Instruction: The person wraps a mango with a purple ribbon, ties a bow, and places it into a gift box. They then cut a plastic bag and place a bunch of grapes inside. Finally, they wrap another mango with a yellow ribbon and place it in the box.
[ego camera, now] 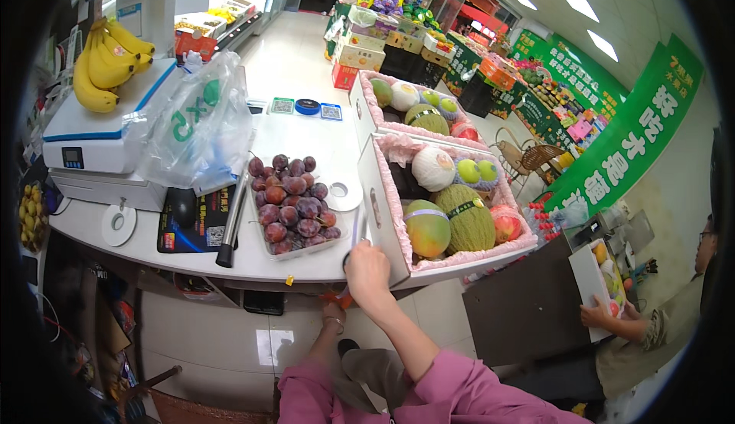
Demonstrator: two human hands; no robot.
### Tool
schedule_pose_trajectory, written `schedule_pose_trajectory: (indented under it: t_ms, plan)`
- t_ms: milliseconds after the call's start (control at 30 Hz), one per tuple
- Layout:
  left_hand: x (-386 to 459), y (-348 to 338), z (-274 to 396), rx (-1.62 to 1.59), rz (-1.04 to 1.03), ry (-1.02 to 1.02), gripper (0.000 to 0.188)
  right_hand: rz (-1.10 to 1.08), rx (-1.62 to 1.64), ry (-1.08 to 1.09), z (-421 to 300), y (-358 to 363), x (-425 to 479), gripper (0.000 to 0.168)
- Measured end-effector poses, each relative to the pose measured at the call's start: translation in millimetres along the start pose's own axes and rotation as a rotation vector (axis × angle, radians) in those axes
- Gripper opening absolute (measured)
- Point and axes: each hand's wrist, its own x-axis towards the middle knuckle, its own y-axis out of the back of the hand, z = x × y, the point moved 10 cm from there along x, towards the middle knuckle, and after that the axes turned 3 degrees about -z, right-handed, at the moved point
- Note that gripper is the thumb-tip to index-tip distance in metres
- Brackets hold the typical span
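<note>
My right hand is over the counter's front edge, its fingers closed around scissors whose blades point away from me. Lower and to the left, below the counter edge, my left hand is closed on a small orange thing, too small to name. A clear plastic tray of plums sits on the counter left of my right hand. A roll of white tape lies beside the plums. Right of my right hand stands a white box lined with pink paper, holding a melon, a mango and other fruit.
A second fruit box adjoins the first behind it. On the left are a scale with bananas, a plastic bag, a black mouse and a black-and-silver rod. At right, another person holds a fruit box.
</note>
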Motion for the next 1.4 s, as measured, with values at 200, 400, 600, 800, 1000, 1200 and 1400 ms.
schedule_pose_trajectory:
  t_ms: [200,400,600,800,1000,1200,1400]
  plan:
    - [-15,9,10,-0.003,0.018,-0.086,0.024,0.211,0.175,0.005,6,31,-26,0.019]
    - [-20,4,7,-0.003,-0.006,-0.132,0.024,0.369,0.624,0.166,17,45,-86,0.021]
    - [-9,-8,33,-0.05,-0.073,-0.306,0.025,0.146,1.133,0.29,47,32,-164,0.024]
    - [25,21,46,-0.031,-0.067,-0.355,0.027,-0.275,1.84,-0.032,102,-89,-214,0.037]
    - [39,28,54,0.073,-0.055,-0.449,0.025,-0.451,1.892,-0.342,162,-58,-268,0.04]
    - [32,36,49,-0.06,0.028,-0.398,0.035,-0.516,1.833,-0.436,200,-88,-301,0.049]
    - [-87,77,65,-0.553,-0.16,-0.354,0.017,-0.492,1.849,-0.357,196,-44,-288,0.051]
